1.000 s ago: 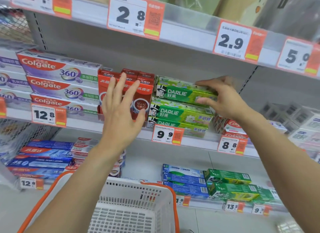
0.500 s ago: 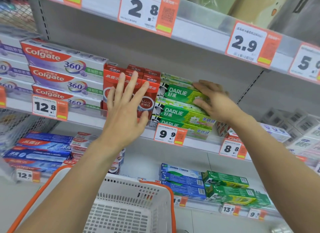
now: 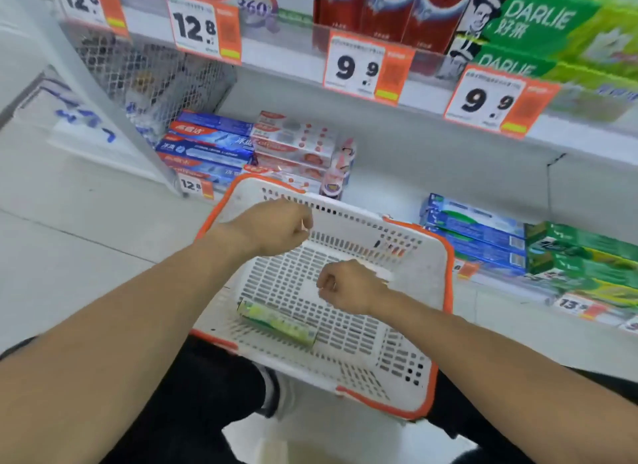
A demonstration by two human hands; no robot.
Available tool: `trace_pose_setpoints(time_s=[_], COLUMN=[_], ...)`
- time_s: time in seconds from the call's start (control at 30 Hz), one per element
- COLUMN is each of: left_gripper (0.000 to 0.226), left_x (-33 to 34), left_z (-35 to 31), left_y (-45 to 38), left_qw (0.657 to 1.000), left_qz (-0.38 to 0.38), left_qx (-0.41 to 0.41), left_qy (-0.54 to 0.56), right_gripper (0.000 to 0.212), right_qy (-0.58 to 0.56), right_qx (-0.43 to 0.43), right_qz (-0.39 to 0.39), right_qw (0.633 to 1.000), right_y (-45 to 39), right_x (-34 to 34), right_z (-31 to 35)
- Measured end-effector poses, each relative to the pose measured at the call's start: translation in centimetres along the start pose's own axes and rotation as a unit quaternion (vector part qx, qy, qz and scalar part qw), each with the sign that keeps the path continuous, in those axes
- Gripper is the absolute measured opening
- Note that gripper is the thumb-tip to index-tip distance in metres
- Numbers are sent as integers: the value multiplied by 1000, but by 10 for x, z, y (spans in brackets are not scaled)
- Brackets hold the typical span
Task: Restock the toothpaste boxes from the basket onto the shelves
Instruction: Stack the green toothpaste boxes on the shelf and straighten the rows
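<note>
White perforated plastic with an orange rim: one basket [image 3: 414, 273], set low in front of the shelving, dark trousers showing beneath its near edge.

Far left, pale floor [image 3: 69, 222] lies open beside the basket. On the lower shelf at left, a stack of blue boxes [image 3: 207, 146], about four high, then a stack of red-and-white boxes [image 3: 293, 142], about four as well, blurred.

Left hand [image 3: 272, 227] hangs over the basket's far left corner, fingers curled loosely under, nothing in its grasp.

One green toothpaste box [image 3: 278, 322] lies flat on the basket floor near the front wall, slanting from upper left down to lower right. It is the only box inside; the rest of the basket floor around it is bare grid. The box sits below and between both hands, touched by neither, nearer to the right hand.

Right hand [image 3: 348, 285] hovers over the middle of the basket, fingers curled in, holding nothing.

Upper shelf edge carries four price tags in view: two marked 12.8 [image 3: 203, 25], two marked 9.9 [image 3: 366, 66]. Above them, Colgate, red boxes [image 3: 390, 11] and green Darlie boxes [image 3: 538, 25].

Right, lower shelf: blue boxes [image 3: 476, 235] stacked about three high, then green boxes [image 3: 583, 260], count unclear through blur.
</note>
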State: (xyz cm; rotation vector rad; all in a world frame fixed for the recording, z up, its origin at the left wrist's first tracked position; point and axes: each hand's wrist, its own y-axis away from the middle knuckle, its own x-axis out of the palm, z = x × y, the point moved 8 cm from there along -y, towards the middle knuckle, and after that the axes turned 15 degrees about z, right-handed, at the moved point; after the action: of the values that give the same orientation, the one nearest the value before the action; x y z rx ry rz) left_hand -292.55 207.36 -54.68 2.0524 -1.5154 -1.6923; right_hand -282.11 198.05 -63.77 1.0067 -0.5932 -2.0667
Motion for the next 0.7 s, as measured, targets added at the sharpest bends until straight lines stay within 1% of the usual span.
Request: trace_pose_setpoints(time_s=[0.03,0.1,0.17,0.23,0.27,0.3,0.33,0.4,0.47,0.5,0.53,0.6,0.7], left_gripper=[26,24,19,17,16,16,18,38,57,61,63,59,55], left_x=[29,82,133,180,198,210,218,224,236,244,252,260,254], left_z=[23,67,109,140,149,155,160,165,167,166,165,166,169], left_y=[-4,-7,-10,-15,-18,-23,-28,-39,-48,-51,-55,-57,-56], left_qw=[999,993,983,966,958,952,948,944,932,924,919,916,928], left_qz=[40,89,126,175,196,207,209,182,181,194,203,204,194], left_qx=[-24,-61,-103,-138,-147,-157,-167,-197,-233,-244,-250,-257,-242], left_qy=[6,38,90,133,148,160,171,191,209,220,229,232,207], right_gripper=[18,23,39,57,62,62,57,42,42,42,44,52,68], right_qy=[-14,-36,-66,-131,-170,-162,-169,-191,-182,-198,-215,-292,-322], right_qx=[19,56,81,116,130,138,140,138,134,132,140,169,185], right_qz=[31,61,83,92,88,73,60,63,54,60,57,61,45], right_qw=[999,996,991,980,973,974,974,970,972,969,965,939,927], right_y=[-19,-51,-75,-87,-91,-97,-96,-96,-95,-99,-99,-100,-94], right_x=[26,71,107,133,141,146,150,162,170,175,175,180,173], right_z=[-9,-27,-46,-66,-73,-81,-88,-98,-106,-106,-106,-107,-103])
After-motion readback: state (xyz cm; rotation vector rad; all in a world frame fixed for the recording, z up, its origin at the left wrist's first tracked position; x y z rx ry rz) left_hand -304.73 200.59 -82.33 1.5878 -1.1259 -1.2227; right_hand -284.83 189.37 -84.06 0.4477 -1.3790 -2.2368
